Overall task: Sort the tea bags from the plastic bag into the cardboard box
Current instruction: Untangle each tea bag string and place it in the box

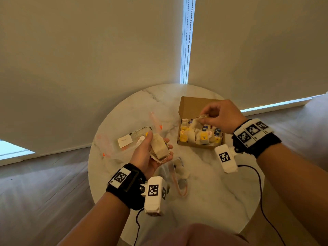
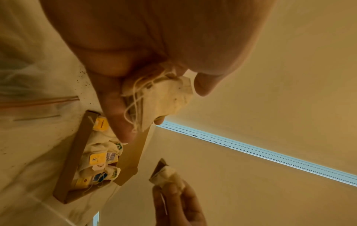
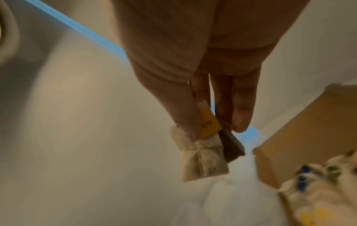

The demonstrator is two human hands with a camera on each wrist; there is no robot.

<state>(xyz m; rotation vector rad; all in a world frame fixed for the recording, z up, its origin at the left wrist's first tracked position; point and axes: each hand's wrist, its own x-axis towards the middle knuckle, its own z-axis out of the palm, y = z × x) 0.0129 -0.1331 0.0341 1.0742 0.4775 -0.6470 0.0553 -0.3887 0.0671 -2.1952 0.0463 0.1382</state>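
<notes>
Left hand (image 1: 150,153): at 7 o'clock on table (image 1: 204,192), palm up, fingers curled round a wad (image 1: 159,148) of tea bags w/ loose strings.
Wad: light, soft, prob. tangle-prone; peel off one bag at a time by its top fold or tag.
Plastic bag (image 1: 113,146): at 9 o'clock, open, few tags left inside.
Right hand (image 1: 221,115): at 1 o'clock over box (image 1: 195,103), thumb & fingers pinching one bag (image 3: 203,160) by top and yellow tag.
Box: nearly full; paper prob. tears easily, so place gently.

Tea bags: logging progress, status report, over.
Left hand holds a tea bag bundle. Right hand pinches one tea bag over the cardboard box. Nothing in the way.
</notes>
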